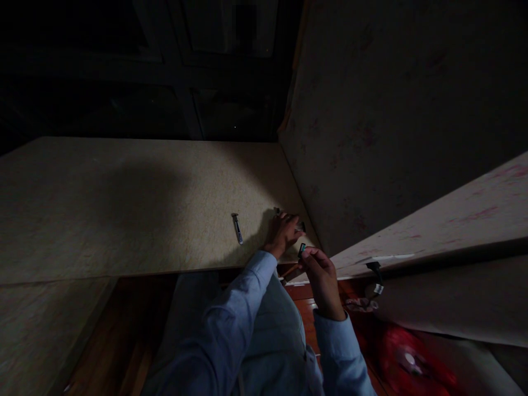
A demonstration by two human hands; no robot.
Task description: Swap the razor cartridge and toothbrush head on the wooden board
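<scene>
A razor (237, 229) with a dark, slim handle lies on the pale windowsill (136, 220), left of my hands. My left hand (284, 234) rests low over the sill near the wall, its fingers curled around a small clear-and-dark object (301, 226) that I cannot make out. Another tiny piece (277, 210) shows just beyond its knuckles. My right hand (322, 275), raised at the sill's front edge, pinches a small dark green razor head (302, 250) between thumb and fingertips. Any handle on it is hidden or too dark to tell.
A patterned wall (363, 137) closes off the right side. Dark window panes (235, 110) stand behind the sill. A plug with a cord (374, 269) hangs at the lower right, above a red plastic bag (408, 363). My legs are against the sill's front.
</scene>
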